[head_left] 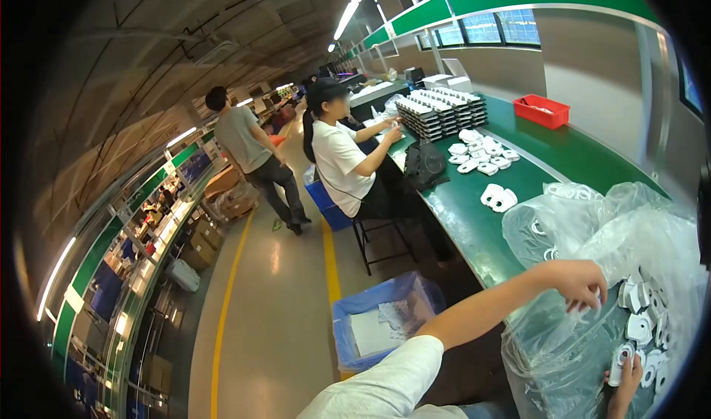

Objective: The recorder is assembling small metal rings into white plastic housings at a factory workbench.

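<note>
My left hand (581,282) hangs over the clear plastic bag (529,334), its fingers curled downward and closed. Whatever may be between those fingertips is too small to make out. Lower down, at the right, my right hand (628,389) grips a white plastic part (621,363) with an oval opening. Beside it lies a heap of similar white parts (641,326), partly covered by the bag's loose film.
A green workbench (478,230) carries two white parts (498,198), a larger pile (481,152), stacked black-and-white trays (442,111) and a red bin (541,111). A seated co-worker (344,156) handles something small. A blue-lined bin (378,326) stands left of me; another person (252,148) is in the aisle.
</note>
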`<action>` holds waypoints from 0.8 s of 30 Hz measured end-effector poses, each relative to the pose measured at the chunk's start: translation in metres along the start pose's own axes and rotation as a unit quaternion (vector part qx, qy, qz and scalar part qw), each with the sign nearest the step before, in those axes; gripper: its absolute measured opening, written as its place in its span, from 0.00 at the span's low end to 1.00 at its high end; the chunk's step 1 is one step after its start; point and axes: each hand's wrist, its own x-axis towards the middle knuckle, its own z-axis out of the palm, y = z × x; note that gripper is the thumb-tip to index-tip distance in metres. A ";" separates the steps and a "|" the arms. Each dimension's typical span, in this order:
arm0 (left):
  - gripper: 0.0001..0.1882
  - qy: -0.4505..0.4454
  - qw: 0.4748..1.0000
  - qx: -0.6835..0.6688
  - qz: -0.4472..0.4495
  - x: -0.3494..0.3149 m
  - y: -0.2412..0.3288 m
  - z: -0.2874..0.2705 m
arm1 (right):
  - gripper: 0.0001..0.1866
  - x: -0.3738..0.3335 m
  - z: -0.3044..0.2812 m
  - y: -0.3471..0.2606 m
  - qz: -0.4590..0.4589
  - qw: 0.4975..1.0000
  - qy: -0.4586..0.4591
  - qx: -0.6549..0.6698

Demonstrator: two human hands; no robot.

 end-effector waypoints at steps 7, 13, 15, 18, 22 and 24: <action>0.07 0.107 0.973 0.077 0.187 0.091 -0.008 0.066 | 0.14 -0.012 0.016 -0.016 0.018 0.998 0.015 0.051; 0.10 0.191 0.941 -0.214 0.180 0.135 -0.043 0.092 | 0.15 -0.032 0.021 -0.031 0.041 0.994 0.086 0.043; 0.14 0.198 0.937 -0.242 0.155 0.135 -0.065 0.090 | 0.14 -0.026 0.023 -0.030 0.031 0.998 0.052 0.025; 0.16 0.237 0.951 -0.173 0.099 0.114 -0.065 0.080 | 0.11 -0.022 0.039 -0.047 0.045 0.998 0.003 0.035; 0.10 0.254 0.960 -0.089 0.083 0.117 -0.064 0.077 | 0.14 -0.021 0.044 -0.062 0.072 0.992 -0.034 0.102; 0.09 0.257 0.957 -0.121 0.056 0.123 -0.059 0.083 | 0.16 -0.023 0.034 -0.064 0.089 0.987 -0.023 0.132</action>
